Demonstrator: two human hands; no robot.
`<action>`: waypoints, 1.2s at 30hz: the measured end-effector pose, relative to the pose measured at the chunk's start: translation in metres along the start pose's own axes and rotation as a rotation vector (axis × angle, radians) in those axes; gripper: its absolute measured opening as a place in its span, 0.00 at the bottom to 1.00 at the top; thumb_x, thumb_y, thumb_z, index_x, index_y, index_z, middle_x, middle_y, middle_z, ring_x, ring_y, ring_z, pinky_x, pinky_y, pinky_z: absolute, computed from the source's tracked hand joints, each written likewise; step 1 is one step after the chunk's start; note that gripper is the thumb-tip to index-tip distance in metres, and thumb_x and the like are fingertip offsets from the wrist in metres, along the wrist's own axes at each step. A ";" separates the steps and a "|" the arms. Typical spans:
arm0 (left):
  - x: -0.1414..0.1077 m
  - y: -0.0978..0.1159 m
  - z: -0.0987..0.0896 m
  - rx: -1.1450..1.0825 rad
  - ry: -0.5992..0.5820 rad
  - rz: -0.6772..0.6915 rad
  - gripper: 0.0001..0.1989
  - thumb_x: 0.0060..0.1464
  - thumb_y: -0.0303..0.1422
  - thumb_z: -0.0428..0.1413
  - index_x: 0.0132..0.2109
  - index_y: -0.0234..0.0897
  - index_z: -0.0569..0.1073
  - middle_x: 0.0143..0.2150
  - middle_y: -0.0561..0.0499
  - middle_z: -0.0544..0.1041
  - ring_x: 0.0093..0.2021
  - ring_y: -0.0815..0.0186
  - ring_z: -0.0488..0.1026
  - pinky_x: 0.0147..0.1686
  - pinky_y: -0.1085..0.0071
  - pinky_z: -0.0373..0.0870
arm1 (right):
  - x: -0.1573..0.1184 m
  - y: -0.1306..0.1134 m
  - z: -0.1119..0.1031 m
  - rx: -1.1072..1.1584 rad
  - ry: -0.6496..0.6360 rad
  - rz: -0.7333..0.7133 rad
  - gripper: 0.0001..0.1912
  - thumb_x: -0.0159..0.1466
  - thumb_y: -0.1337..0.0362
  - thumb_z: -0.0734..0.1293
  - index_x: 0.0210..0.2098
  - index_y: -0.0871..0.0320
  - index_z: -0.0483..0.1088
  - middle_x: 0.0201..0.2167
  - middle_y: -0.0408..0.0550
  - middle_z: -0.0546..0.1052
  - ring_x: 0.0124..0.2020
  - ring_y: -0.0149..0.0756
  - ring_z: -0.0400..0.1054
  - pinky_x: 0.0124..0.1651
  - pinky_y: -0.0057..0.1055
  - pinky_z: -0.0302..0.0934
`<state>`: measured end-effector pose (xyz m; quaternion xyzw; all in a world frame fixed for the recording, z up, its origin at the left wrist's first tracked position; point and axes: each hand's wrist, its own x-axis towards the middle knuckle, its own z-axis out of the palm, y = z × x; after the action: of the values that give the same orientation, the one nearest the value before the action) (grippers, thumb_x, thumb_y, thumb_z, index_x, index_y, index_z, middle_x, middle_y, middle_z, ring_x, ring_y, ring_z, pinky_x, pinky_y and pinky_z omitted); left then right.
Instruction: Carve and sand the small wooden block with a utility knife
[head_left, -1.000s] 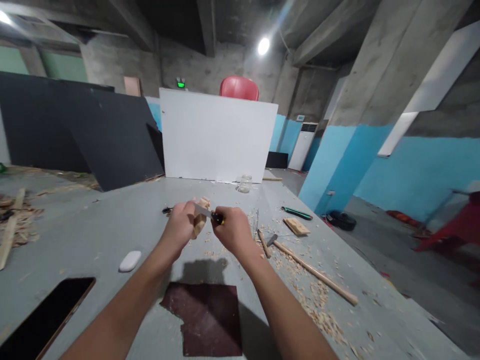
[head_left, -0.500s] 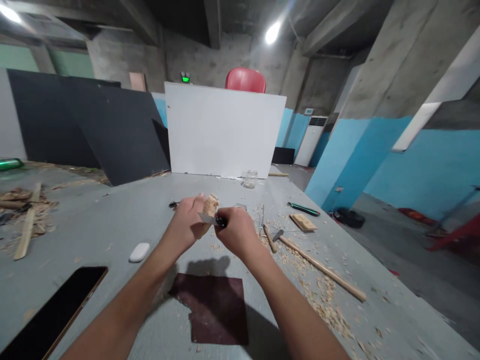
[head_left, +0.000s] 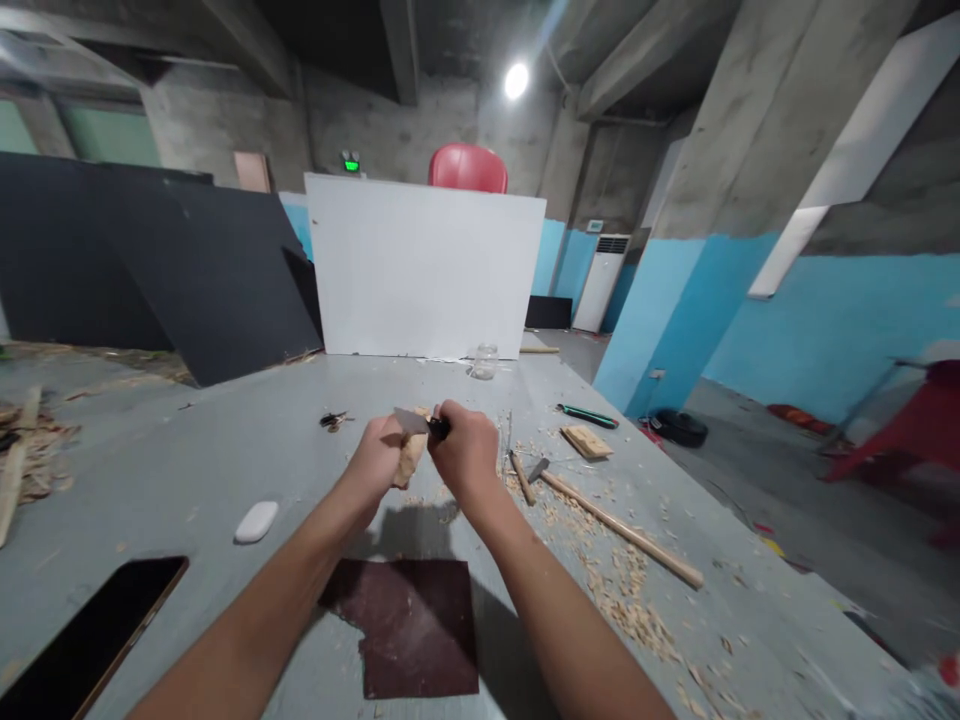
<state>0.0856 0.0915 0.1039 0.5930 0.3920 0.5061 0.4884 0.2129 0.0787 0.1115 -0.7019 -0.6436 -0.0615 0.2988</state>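
My left hand is closed around a small piece of wood, which tilts up in front of me above the table. In my right hand is a knife, gripped by its black handle. Its blade points left and lies across the upper part of the wood, close to my left fingers. A dark reddish-brown sheet of sandpaper with one torn edge lies flat on the table below my hands. Part of the wood is hidden behind the blade and my left hand.
To the right lie a hammer, a short wooden-handled tool, a carved wood block, a green-black cutter and wood shavings. A glass jar stands behind. On the left are a phone and a white case.
The blade has moved up along the wood toward its upper end, and the wood's lower part now shows below my left hand. The whole view has shifted slightly to the right.
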 end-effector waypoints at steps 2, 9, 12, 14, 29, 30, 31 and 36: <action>0.002 -0.003 -0.002 -0.018 0.018 -0.004 0.11 0.50 0.38 0.53 0.24 0.40 0.65 0.16 0.58 0.60 0.16 0.71 0.54 0.16 0.74 0.52 | 0.001 -0.001 0.001 0.011 -0.020 -0.041 0.11 0.64 0.67 0.66 0.38 0.52 0.81 0.34 0.51 0.84 0.34 0.41 0.75 0.31 0.33 0.46; 0.002 0.014 -0.023 0.011 0.152 0.097 0.21 0.58 0.45 0.54 0.22 0.40 0.61 0.17 0.57 0.58 0.18 0.71 0.53 0.18 0.73 0.50 | -0.008 -0.015 -0.010 0.097 -0.141 -0.233 0.08 0.62 0.66 0.68 0.34 0.53 0.81 0.31 0.49 0.84 0.32 0.38 0.74 0.32 0.32 0.49; 0.001 0.022 -0.028 0.028 0.201 0.132 0.22 0.60 0.45 0.53 0.22 0.41 0.60 0.18 0.57 0.58 0.19 0.70 0.53 0.19 0.71 0.50 | -0.012 -0.017 -0.018 0.122 -0.211 -0.282 0.07 0.61 0.67 0.69 0.29 0.54 0.80 0.27 0.47 0.82 0.27 0.35 0.71 0.30 0.31 0.48; 0.001 0.025 -0.029 0.040 0.204 0.152 0.22 0.61 0.45 0.53 0.21 0.41 0.60 0.18 0.56 0.60 0.19 0.69 0.54 0.19 0.71 0.51 | -0.013 -0.017 -0.022 0.127 -0.252 -0.295 0.07 0.59 0.69 0.69 0.27 0.54 0.79 0.25 0.46 0.81 0.25 0.33 0.68 0.29 0.30 0.48; -0.016 0.045 -0.027 0.032 0.199 0.222 0.24 0.63 0.44 0.52 0.21 0.41 0.60 0.18 0.55 0.60 0.18 0.70 0.54 0.18 0.70 0.50 | -0.017 -0.013 -0.022 0.111 0.028 -0.363 0.08 0.62 0.68 0.66 0.36 0.53 0.78 0.30 0.45 0.83 0.31 0.37 0.74 0.33 0.33 0.47; -0.018 0.045 -0.027 0.039 0.190 0.226 0.24 0.64 0.44 0.52 0.21 0.41 0.60 0.18 0.55 0.60 0.18 0.70 0.55 0.18 0.70 0.50 | -0.017 -0.013 -0.022 0.118 0.030 -0.370 0.08 0.62 0.68 0.66 0.36 0.53 0.78 0.30 0.45 0.83 0.31 0.37 0.74 0.33 0.33 0.47; -0.019 0.046 -0.028 0.052 0.183 0.234 0.24 0.65 0.44 0.51 0.22 0.41 0.60 0.18 0.55 0.59 0.18 0.70 0.55 0.18 0.70 0.51 | -0.017 -0.013 -0.024 0.126 0.022 -0.377 0.08 0.61 0.69 0.66 0.36 0.53 0.78 0.30 0.45 0.83 0.31 0.37 0.73 0.33 0.33 0.47; -0.024 0.047 -0.030 0.148 0.181 0.287 0.25 0.67 0.45 0.49 0.23 0.40 0.60 0.19 0.55 0.60 0.19 0.70 0.56 0.20 0.70 0.52 | -0.018 -0.017 -0.031 0.169 -0.082 -0.395 0.09 0.57 0.71 0.67 0.33 0.53 0.79 0.28 0.45 0.82 0.29 0.36 0.72 0.33 0.31 0.49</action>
<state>0.0505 0.0636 0.1450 0.6293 0.3816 0.5916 0.3292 0.2035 0.0473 0.1339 -0.5365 -0.7831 -0.0361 0.3124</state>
